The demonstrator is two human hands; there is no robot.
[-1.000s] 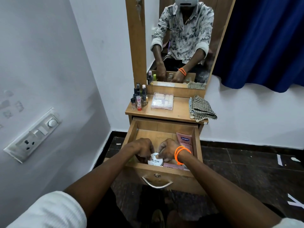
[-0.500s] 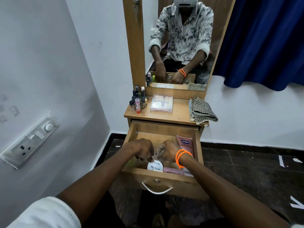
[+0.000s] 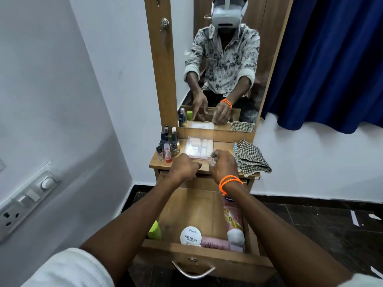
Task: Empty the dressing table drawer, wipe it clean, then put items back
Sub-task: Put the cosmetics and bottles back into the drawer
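Dressing table [image 3: 219, 148] is the landmark, standing against the white wall under its mirror [image 3: 217, 59]. Blue curtain [image 3: 331, 59] hangs to the right of the table. Drawer [image 3: 207, 255] is pulled fully out of the table front toward the camera, long axis running front to back, metal handle [image 3: 193, 272] on its near face.

Checked cloth [image 3: 250, 158] lies folded on the table top's right end, hanging a little over the front edge. Clear plastic box [image 3: 200, 149] sits mid table top, long axis roughly front to back. Cluster of small bottles [image 3: 169, 146] stands upright at the table's left end.

Inside the drawer: pink tube [image 3: 232, 220] lies along the right wall, long axis front to back, grey cap end toward the handle. Round white nail polish tub [image 3: 191, 236] sits at the front wall, label up. Green bottle [image 3: 155, 230] is in the front-left corner, partly hidden by the forearm.

Left hand [image 3: 185, 165] hovers at the table's front edge, fingers loosely curled, holding nothing. Right hand [image 3: 222, 164], orange band [image 3: 229, 182] at the wrist, is at the box's near edge, fingers curled; cannot tell if it grips the box.
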